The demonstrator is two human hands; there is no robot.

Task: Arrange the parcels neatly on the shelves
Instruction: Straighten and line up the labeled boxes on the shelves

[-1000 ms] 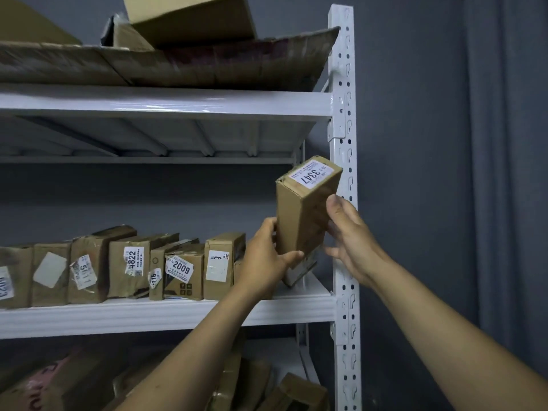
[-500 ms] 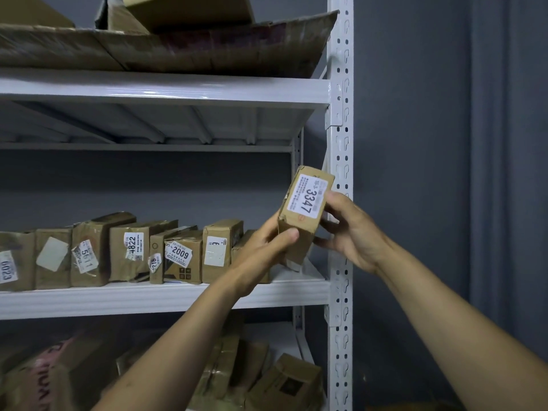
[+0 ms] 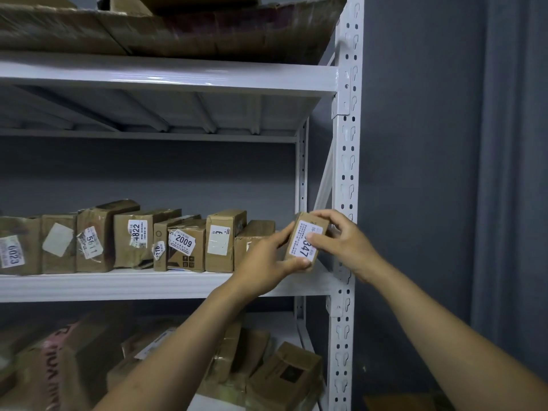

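A small brown cardboard parcel (image 3: 308,232) with a white label reading 3347 stands at the right end of the middle shelf (image 3: 118,284). My left hand (image 3: 267,259) grips its left side and lower edge. My right hand (image 3: 341,241) holds its right side, fingers curled over the label and top. A row of labelled brown parcels (image 3: 184,247) stands upright on the same shelf to the left, the nearest one (image 3: 252,238) just behind my left hand.
The white metal upright post (image 3: 347,173) stands right beside the parcel. Flattened cardboard and boxes (image 3: 178,25) lie on the top shelf. Several loose parcels (image 3: 281,375) are piled on the lower shelf. A grey wall and curtain (image 3: 510,173) are at the right.
Both hands have turned the 3347 parcel so its label faces me and lowered it from beside the post down to the middle shelf's right end.
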